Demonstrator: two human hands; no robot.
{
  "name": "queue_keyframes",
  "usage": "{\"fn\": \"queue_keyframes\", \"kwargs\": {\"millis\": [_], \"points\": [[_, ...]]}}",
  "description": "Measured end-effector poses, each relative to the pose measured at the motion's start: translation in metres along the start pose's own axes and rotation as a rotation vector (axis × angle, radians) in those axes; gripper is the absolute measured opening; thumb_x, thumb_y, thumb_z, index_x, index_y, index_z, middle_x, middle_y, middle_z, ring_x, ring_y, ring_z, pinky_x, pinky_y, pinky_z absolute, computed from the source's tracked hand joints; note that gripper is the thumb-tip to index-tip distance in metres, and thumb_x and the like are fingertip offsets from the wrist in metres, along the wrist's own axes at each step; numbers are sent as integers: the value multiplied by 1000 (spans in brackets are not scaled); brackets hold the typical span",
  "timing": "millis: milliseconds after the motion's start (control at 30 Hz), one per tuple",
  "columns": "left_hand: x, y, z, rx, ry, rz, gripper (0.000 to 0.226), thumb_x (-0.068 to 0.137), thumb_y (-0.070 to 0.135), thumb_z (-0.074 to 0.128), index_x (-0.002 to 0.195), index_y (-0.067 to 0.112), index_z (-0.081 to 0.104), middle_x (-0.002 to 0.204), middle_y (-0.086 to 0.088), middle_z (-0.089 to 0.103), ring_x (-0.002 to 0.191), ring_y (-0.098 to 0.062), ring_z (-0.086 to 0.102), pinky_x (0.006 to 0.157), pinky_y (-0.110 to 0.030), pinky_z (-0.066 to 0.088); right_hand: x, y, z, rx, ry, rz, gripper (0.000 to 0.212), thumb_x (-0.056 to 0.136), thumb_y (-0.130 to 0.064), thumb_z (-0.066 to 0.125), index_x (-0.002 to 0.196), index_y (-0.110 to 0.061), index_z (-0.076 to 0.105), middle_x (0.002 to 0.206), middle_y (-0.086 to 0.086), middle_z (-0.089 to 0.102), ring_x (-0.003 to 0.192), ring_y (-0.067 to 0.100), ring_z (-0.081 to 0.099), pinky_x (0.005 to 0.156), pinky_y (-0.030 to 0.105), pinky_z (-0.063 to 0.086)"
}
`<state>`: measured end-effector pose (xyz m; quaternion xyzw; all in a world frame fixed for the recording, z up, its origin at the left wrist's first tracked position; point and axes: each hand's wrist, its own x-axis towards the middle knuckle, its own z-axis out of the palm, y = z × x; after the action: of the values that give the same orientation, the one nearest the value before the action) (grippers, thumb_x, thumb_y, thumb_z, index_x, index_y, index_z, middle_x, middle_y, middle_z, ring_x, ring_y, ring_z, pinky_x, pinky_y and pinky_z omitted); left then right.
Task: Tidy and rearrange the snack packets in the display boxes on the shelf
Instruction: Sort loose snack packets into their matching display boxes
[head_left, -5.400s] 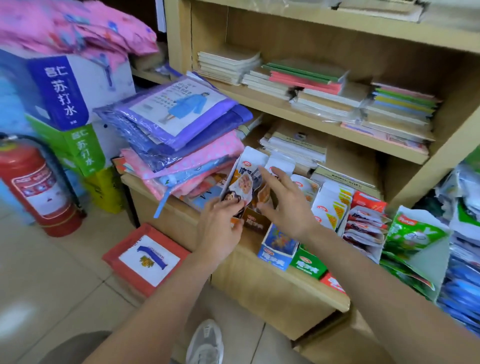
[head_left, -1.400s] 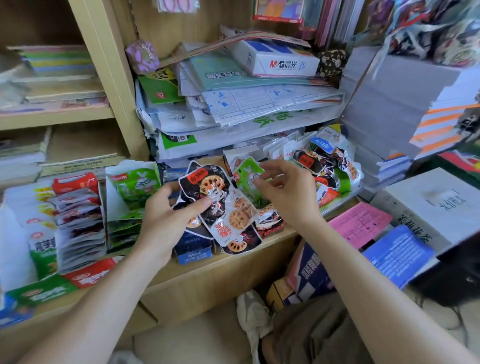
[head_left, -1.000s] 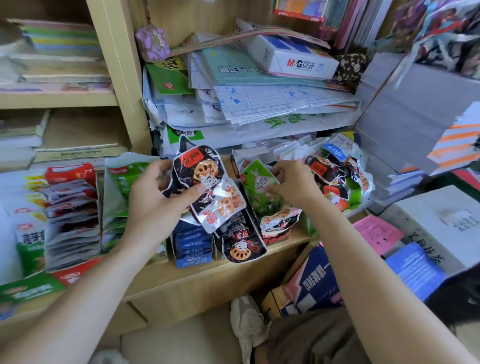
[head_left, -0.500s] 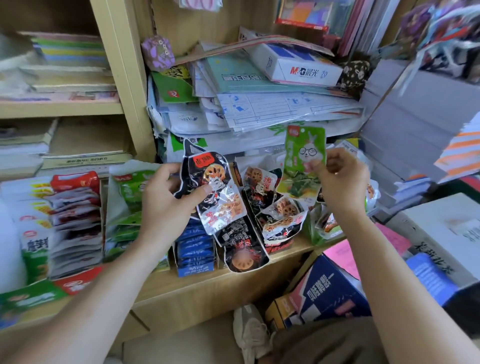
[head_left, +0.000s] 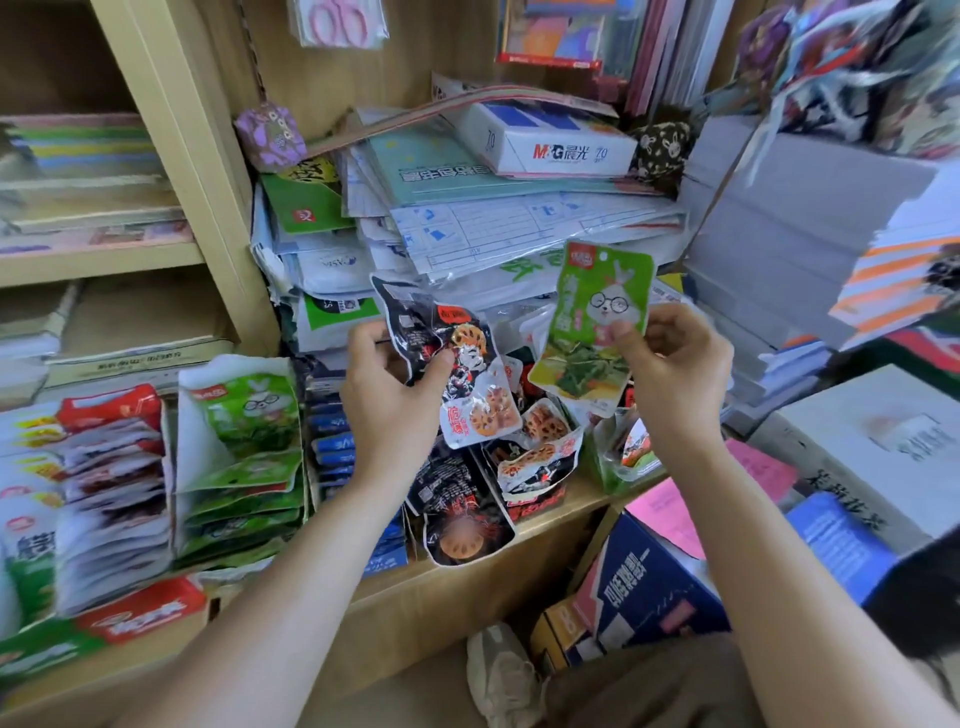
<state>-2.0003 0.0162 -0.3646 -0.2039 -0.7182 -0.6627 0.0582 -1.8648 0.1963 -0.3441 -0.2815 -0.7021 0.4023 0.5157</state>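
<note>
Being gripped in the left hand (head_left: 387, 400) is a bunch of black lotus-root packets (head_left: 452, 364), with the thumb curled across the front and the fingers behind. The bunch is being held up above the shelf (head_left: 467, 597). A green rabbit packet (head_left: 597, 322) is being pinched near its lower right edge by the right hand (head_left: 675, 374), thumb and curled fingers closed on it. It is being kept upright, slightly tilted, and raised clear of the boxes. The two held lots are being kept just beside each other; whether they touch cannot be told.

Below the hands, more black packets are being held loosely in a display box (head_left: 530, 493) at the shelf's front edge, and one black packet (head_left: 462, 540) is hanging over that edge. Just right of it, mixed packets are being kept in a green box (head_left: 613, 462). To the left, blue packets (head_left: 332, 452) are being stored on edge, then green packets (head_left: 244, 431), then red-and-white packets (head_left: 114, 467) further left.

Behind the boxes, a paper stack (head_left: 493, 223) is being weighed down by a white M&G box (head_left: 550, 150). Under the shelf, a blue carton (head_left: 649, 587) is being kept on the floor, with a pink sheet (head_left: 670, 514) lying on top.
</note>
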Motion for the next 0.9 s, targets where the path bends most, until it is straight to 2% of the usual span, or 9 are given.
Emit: {"fn": "queue_keyframes", "kwargs": {"millis": [100,233,333,367,433,533,667,767,900], "points": [[-2,-7,14,104,-79,-67,42,80,27,82,109,22,51,95,10,65,90,-11,65,84,-39,55,-1,1,1,24,39,-3,14,86,-20,77,89,-9,70,76,1,72,67,17,66,61,27,54],[-6,-7,21,100,-322,-123,37,83,37,79,112,27,60,103,14,68,96,-4,65,90,-33,53,-4,-1,2,84,52,25,15,86,-20,77,88,-8,68,75,0,70,65,10,62,62,23,50],[-2,-4,10,173,-474,-64,20,93,29,68,113,29,69,99,16,70,90,3,64,89,-24,51,-6,-6,3,170,61,56,14,86,-17,76,87,-6,67,68,-7,66,60,5,58,58,20,47],[0,-4,5,234,-520,-24,18,96,27,64,113,28,71,98,13,70,88,-2,64,85,-24,50,-7,-7,3,206,64,70,14,86,-17,76,87,-6,67,66,-10,64,58,3,57,57,18,45],[2,-5,-1,372,-575,51,17,98,26,62,109,22,74,96,-1,70,86,-19,64,84,-39,51,-7,-8,3,253,61,103,14,86,-17,77,84,-10,65,62,-14,60,56,2,54,55,17,43],[-3,-9,1,337,-566,51,18,92,28,72,108,20,76,87,4,73,74,-19,67,75,-46,57,-11,-12,5,308,38,136,18,87,-16,76,78,-17,61,58,-15,57,54,2,51,56,18,42],[-13,-11,10,249,-564,-29,42,77,40,85,113,22,74,80,9,76,65,-1,70,73,-32,61,-14,-12,4,391,74,170,23,86,-19,77,71,-25,61,62,-7,55,61,11,50,58,24,41],[-11,-10,5,300,-592,-39,42,76,40,86,114,25,74,86,12,77,73,7,68,72,-16,53,-16,-15,4,416,20,176,26,88,-16,75,69,-28,63,64,-7,60,68,15,57,62,23,43],[-6,-1,-29,239,-547,-54,30,82,29,81,110,32,73,90,17,75,78,3,69,78,-29,60,-22,-27,10,458,-131,187,19,90,-9,70,78,-19,60,71,-2,67,63,6,63,58,16,46]]}}
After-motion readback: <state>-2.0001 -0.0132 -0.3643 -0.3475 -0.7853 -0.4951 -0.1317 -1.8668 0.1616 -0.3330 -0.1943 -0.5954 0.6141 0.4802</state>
